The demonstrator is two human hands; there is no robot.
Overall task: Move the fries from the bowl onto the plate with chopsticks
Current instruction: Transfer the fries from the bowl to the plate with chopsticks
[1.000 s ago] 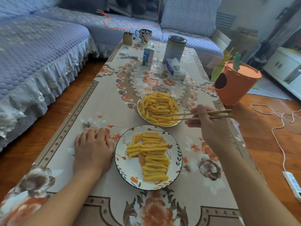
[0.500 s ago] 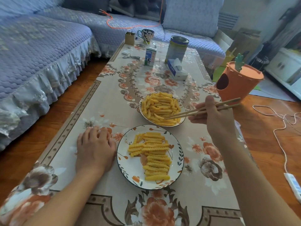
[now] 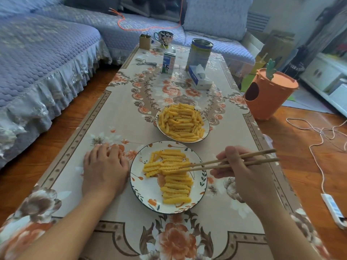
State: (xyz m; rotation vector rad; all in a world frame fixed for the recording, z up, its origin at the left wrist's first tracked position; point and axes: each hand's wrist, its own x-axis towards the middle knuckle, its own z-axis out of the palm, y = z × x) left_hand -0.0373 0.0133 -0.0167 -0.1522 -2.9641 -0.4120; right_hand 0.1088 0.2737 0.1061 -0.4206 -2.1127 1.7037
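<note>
Bowl (image 3: pixel 206 135) heaped with fries (image 3: pixel 180 122); plate (image 3: pixel 148 192) part-filled, chopsticks (image 3: pixel 225 163) over it

Bowl (image 3: pixel 206 126) behind plate (image 3: pixel 142 192); fries (image 3: pixel 176 177) on plate.

Chopsticks (image 3: pixel 228 163) tips are blending into the fries (image 3: pixel 170 168), any pinch unclear; both forearms are running off the bottom edge.

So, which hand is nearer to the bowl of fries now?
The right hand. It holds the chopsticks just below and right of the bowl. The left hand rests flat on the table, farther off, left of the plate.
</note>
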